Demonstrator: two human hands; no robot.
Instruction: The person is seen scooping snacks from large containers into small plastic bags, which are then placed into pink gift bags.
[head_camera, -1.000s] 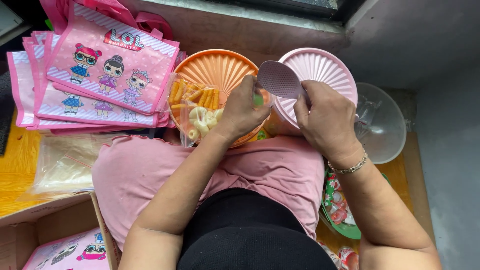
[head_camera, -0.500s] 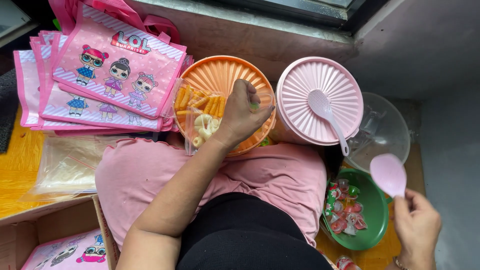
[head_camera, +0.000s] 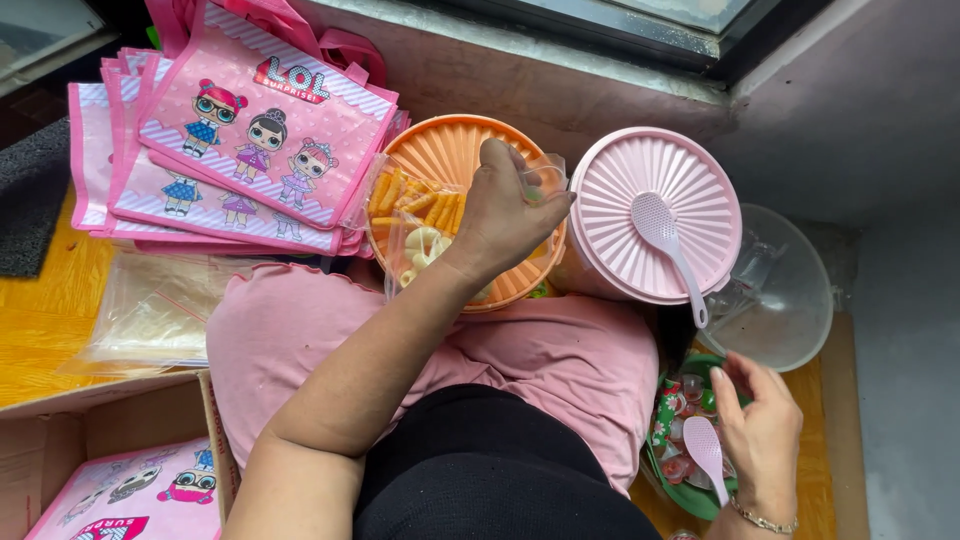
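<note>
Head view gave me the left hand (head_camera: 505, 215) closed around the mouth of a clear plastic bag (head_camera: 420, 225) of yellow stick snacks and pale rings; the bag lay on the ribbed orange lid (head_camera: 450, 150) of a round container; just beside it to the right stood a pink lidded container (head_camera: 655, 215) with a pink spoon (head_camera: 668, 245) resting on top. I saw the right hand (head_camera: 762, 435) low at the right, fingers curled on a second small pink spoon (head_camera: 708, 455) held over a green bowl (head_camera: 665, 480) of wrapped sweets; behind that sat a clear plastic bowl (head_camera: 790, 295). Further left lay a stack of pink cartoon tote bags (head_camera: 240, 150), clear flat bags (head_camera: 150, 310) on the yellow floor (head_camera: 40, 330), and a cardboard box (head_camera: 110, 440).
</note>
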